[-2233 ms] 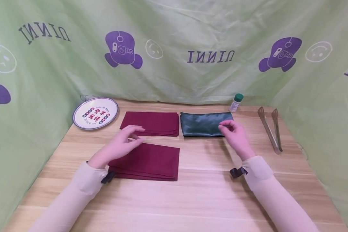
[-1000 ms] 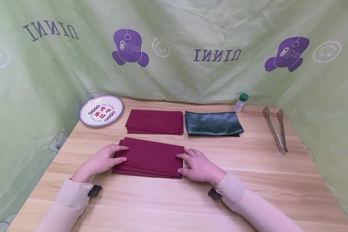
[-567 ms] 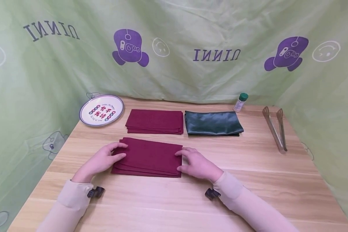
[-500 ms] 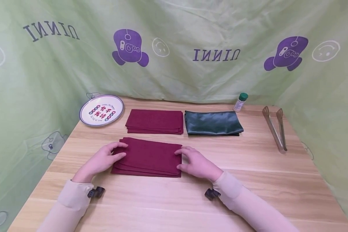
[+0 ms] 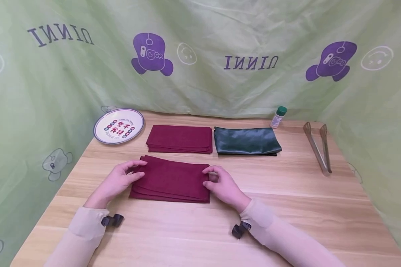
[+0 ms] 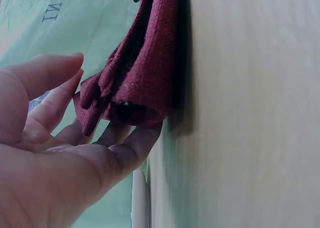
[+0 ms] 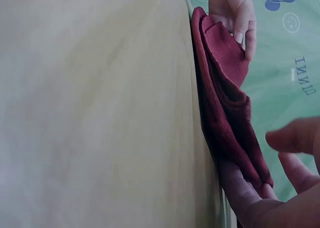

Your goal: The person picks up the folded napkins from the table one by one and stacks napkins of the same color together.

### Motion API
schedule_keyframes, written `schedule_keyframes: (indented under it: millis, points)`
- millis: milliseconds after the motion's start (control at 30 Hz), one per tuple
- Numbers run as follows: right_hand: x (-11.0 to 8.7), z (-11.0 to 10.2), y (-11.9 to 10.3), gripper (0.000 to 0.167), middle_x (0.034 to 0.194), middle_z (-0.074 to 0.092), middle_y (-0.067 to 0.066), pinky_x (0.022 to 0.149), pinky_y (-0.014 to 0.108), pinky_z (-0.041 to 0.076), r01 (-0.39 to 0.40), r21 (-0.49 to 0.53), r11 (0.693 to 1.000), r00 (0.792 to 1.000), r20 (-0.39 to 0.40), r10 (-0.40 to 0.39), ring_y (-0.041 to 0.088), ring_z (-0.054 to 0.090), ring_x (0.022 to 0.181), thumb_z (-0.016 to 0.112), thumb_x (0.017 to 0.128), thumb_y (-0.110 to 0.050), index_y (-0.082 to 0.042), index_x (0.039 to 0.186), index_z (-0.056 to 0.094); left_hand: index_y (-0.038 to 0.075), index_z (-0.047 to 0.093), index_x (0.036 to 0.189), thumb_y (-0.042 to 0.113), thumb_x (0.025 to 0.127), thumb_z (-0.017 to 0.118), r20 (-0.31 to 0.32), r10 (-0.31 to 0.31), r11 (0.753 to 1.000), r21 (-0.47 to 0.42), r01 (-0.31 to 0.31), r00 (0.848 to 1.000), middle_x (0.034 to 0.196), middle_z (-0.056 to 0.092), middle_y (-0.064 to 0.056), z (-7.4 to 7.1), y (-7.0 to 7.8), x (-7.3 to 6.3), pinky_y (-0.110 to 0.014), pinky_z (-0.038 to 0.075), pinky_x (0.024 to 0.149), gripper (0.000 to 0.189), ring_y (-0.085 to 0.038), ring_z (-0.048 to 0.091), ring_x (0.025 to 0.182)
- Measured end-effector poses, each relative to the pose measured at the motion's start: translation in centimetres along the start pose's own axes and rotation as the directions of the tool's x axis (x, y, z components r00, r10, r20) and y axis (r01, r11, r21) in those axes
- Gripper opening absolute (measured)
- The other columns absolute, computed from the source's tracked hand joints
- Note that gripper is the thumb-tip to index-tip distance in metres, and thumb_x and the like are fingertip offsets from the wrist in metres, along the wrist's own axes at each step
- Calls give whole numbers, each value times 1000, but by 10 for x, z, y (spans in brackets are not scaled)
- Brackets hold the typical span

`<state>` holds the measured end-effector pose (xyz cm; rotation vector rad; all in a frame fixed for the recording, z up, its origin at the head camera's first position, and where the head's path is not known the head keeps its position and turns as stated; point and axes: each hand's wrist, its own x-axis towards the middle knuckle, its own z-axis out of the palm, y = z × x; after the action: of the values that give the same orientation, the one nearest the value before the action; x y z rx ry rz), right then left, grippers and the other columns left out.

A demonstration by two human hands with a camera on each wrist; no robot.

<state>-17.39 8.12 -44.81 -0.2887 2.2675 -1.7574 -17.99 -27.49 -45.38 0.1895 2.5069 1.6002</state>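
A folded maroon cloth [image 5: 173, 180] lies in front of me, several layers showing along its near edge. My left hand [image 5: 115, 181] is at its left end. In the left wrist view, fingertips reach under the cloth [image 6: 145, 72] while the thumb stands apart from it. At the right end is my right hand [image 5: 225, 187], thumb and forefinger beside the top layer. The right wrist view shows some of its fingers beneath the cloth [image 7: 227, 102], the thumb spread away. Behind lie a second folded maroon cloth [image 5: 180, 137] and a folded dark green satin cloth [image 5: 247, 141].
On the wooden table [image 5: 173, 233], a white plate [image 5: 100, 128] with red lettering rests at the back left. A small green-capped bottle [image 5: 277, 118] stands at the back, and metal tongs [image 5: 317, 152] lie on the right. A green printed curtain [image 5: 204, 85] surrounds the table.
From above the cloths, both hands came down to the two ends of the front maroon cloth. Most recently the hands rose slightly, and its top layer now stands a little higher near the right hand.
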Motion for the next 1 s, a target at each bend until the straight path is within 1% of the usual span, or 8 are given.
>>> schedule_keyframes:
  millis: [133, 267, 367, 467, 600, 733, 867, 1000]
  points:
    - [-8, 2, -20, 26, 127, 52, 23, 79, 29, 52, -41, 31, 999, 999, -29, 42, 33, 62, 107, 62, 86, 11, 6, 112, 60, 2, 59, 130, 8, 92, 67, -10, 2, 1000, -19, -2, 1000, 133, 54, -20, -1, -5, 3, -17, 45, 79, 39, -18, 54, 103]
    - [-6, 3, -16, 28, 118, 59, 23, 73, 27, 50, -56, 67, 996, 997, -42, 59, 26, 63, 95, 62, 85, 13, 7, 112, 60, 0, 60, 128, 0, 90, 66, -21, -16, 1000, -9, 15, 1000, 132, 53, -23, -2, -7, 5, -19, 46, 72, 39, -15, 56, 91]
    - [-6, 3, -13, 30, 112, 61, 24, 71, 26, 49, -64, 94, 993, 996, -51, 69, 23, 63, 90, 61, 83, 14, 8, 113, 60, 0, 61, 127, -2, 88, 66, -32, -36, 999, 4, 36, 999, 132, 52, -23, -2, -7, 6, -20, 48, 73, 39, -15, 59, 91]
    - [-4, 3, -10, 31, 110, 62, 24, 70, 26, 49, -73, 111, 991, 995, -58, 80, 23, 62, 89, 61, 83, 15, 8, 113, 60, 0, 61, 125, -3, 87, 66, -40, -47, 999, 6, 48, 998, 131, 53, -23, -1, -7, 7, -20, 48, 72, 38, -15, 60, 91]
    - [3, 3, 5, 33, 111, 62, 23, 69, 26, 49, -86, 126, 988, 993, -63, 95, 24, 62, 90, 61, 82, 16, 7, 114, 60, 0, 62, 124, -4, 86, 66, -46, -54, 998, -16, 53, 998, 128, 54, -23, 1, -6, 8, -20, 47, 69, 38, -13, 59, 89]
    - [9, 4, 18, 34, 112, 62, 20, 70, 27, 50, -81, 150, 985, 994, -67, 92, 24, 63, 91, 60, 82, 17, 4, 113, 61, -1, 61, 124, -6, 87, 65, -54, -47, 998, -33, 45, 997, 130, 52, -23, 0, -5, 6, -20, 48, 69, 37, -13, 59, 89]
    - [9, 3, 20, 34, 111, 63, 17, 71, 27, 51, -58, 164, 985, 995, -69, 70, 23, 63, 93, 60, 82, 17, 1, 112, 62, -1, 61, 124, -5, 87, 65, -50, -37, 999, -37, 35, 998, 130, 52, -22, -1, -1, 4, -20, 49, 70, 37, -12, 59, 88]
    - [8, 1, 16, 34, 100, 66, 18, 67, 25, 50, -44, 165, 985, 996, -67, 56, 21, 63, 88, 60, 82, 15, 0, 113, 62, -1, 60, 125, -4, 87, 66, -48, -32, 998, -50, 30, 998, 125, 54, -22, -4, 5, 1, -21, 49, 68, 38, -10, 58, 84]
